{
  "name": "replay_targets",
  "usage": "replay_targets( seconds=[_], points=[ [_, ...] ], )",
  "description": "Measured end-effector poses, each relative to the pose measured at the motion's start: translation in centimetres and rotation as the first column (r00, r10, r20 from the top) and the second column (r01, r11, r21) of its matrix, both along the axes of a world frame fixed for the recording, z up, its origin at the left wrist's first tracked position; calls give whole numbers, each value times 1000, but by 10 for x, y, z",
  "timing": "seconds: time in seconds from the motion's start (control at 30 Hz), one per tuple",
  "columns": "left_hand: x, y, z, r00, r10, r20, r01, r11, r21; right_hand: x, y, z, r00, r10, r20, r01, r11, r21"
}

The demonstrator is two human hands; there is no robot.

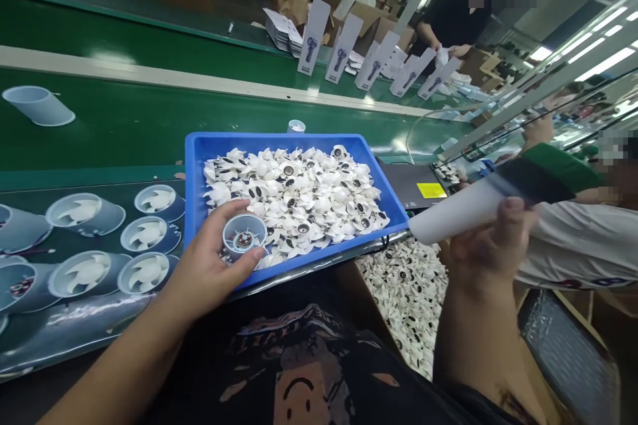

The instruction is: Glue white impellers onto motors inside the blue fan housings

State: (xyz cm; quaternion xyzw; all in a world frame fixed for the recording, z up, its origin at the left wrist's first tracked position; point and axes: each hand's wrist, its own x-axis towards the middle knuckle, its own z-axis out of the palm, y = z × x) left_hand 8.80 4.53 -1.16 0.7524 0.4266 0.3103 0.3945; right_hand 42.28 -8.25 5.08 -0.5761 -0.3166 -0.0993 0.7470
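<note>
Left hand: the left hand (209, 262) pinches a pale blue motor housing (244, 227), with the thumb at its near right side and the fingers curled round its left side.
Motor housing: it is held above the near left part of the blue tray (276, 137), its open end turned up; a motor (244, 240) shows inside, and I see no fan blade on it.
Right hand: the right hand (493, 239) seems closed round a white tapered object (456, 216), thumb uppermost; blur does not let me tell exactly what this object is.
Blue tray: it sits on the green tabletop (134, 109), filled with loose white fan blades (299, 196).
Left side: several housings with fan blades (82, 214) lie close together on the tabletop, some with thin wires showing.
Below, right: another heap of fan blades (409, 299) lies lower than the tray.
Far side: white printed boxes (312, 40) stand in a row, and a co-worker in black (456, 26) handles something pale.
Risk of dropping: in my judgement, the motor housing could slip among the blades, because only a few fingers carry it.
Risk of knocking: the white tapered object points to the tray's right corner; a careless swing might hit it and spill blades.
Risk of snagging: the thin wires could catch, because the housings are crowded.
</note>
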Motion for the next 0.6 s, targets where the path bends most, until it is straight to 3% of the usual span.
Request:
replay_targets(
  seconds=[0.07, 0.1, 0.13, 0.17, 0.2, 0.23, 0.27, 0.3, 0.4, 0.43, 0.5, 0.6],
  points=[
    [0, 1, -1, 1000, 1, 29, 0, 1000, -22, -23, 4, 1, 939, -148, 309, 114, 985, 127],
    [-1, 2, -3, 999, -4, 38, 5, 1000, -23, -36, 9, 0, 868, -138, 476, 105, 990, 97],
    [-2, 4, -4, 999, -12, 45, 13, 1000, -19, -48, 16, -1, 775, -32, 631, 78, 996, -45],
    [-3, 6, -6, 998, -24, 51, 25, 1000, -12, -60, 27, -4, 673, 158, 722, 60, 962, -266],
    [-3, 7, -8, 997, -44, 57, 44, 999, -11, -70, 42, -6, 585, 383, 715, 63, 858, -510],
    [-4, 9, -8, 996, -67, 63, 68, 998, -15, -78, 59, -10, 524, 579, 625, 84, 695, -714],
    [-4, 9, -9, 994, -85, 67, 87, 996, -20, -84, 77, -14, 491, 693, 528, 124, 544, -830],
    [-5, 9, -8, 993, -97, 65, 99, 995, -30, -89, 95, -18, 480, 754, 448, 165, 424, -890],
    [-6, 7, -3, 993, -116, 39, 117, 993, -33, -95, 136, -27, 487, 832, 265, 259, 152, -954],
    [-6, 6, -1, 992, -120, 36, 121, 992, -23, -95, 144, -29, 491, 844, 217, 279, 83, -957],
    [-7, 5, 2, 989, -142, 39, 142, 990, -11, -96, 150, -30, 499, 853, 151, 292, -2, -956],
    [-7, 5, 3, 984, -169, 56, 170, 985, -17, -93, 147, -29, 510, 855, 97, 234, -29, -972]
  ],
)
